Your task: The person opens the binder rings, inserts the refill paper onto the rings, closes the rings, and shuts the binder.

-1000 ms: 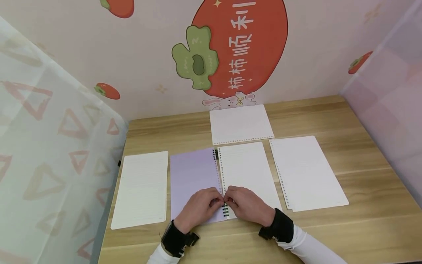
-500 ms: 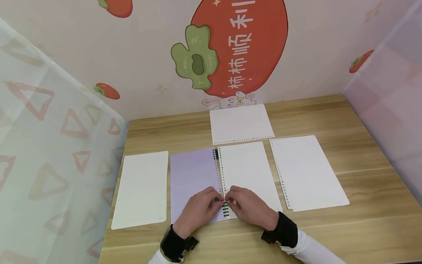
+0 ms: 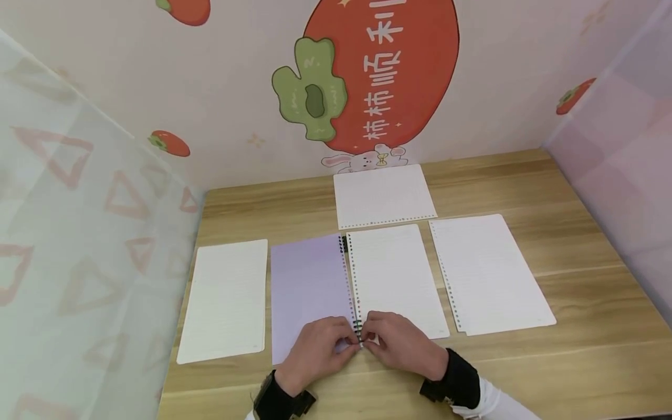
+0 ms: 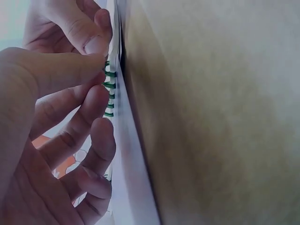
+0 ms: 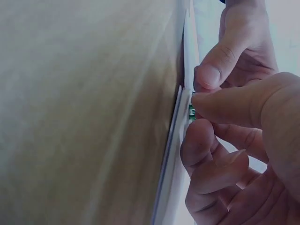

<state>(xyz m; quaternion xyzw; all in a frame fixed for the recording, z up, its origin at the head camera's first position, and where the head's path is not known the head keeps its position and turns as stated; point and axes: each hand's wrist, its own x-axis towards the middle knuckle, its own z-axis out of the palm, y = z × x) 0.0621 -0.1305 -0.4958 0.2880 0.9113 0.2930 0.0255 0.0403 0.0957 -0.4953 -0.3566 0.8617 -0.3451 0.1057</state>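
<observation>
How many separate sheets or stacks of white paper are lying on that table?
4 in view: the left paper, the middle paper beside the purple sheet, the back paper near the wall, and the right paper. More sheets may be hidden underneath.

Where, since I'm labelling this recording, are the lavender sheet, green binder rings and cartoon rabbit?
Lavender sheet [image 3: 310, 283]: head view, its middle.
Green binder rings [image 4: 109, 85]: left wrist view, one ring's middle.
Cartoon rabbit [image 3: 364, 162]: head view, its face.

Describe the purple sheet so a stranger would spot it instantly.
On the wooden table, a row of papers runs side to side. Second from the left, partly hidden by the left hand, is the purple sheet, its holed edge facing right. All the other papers are white.
</observation>
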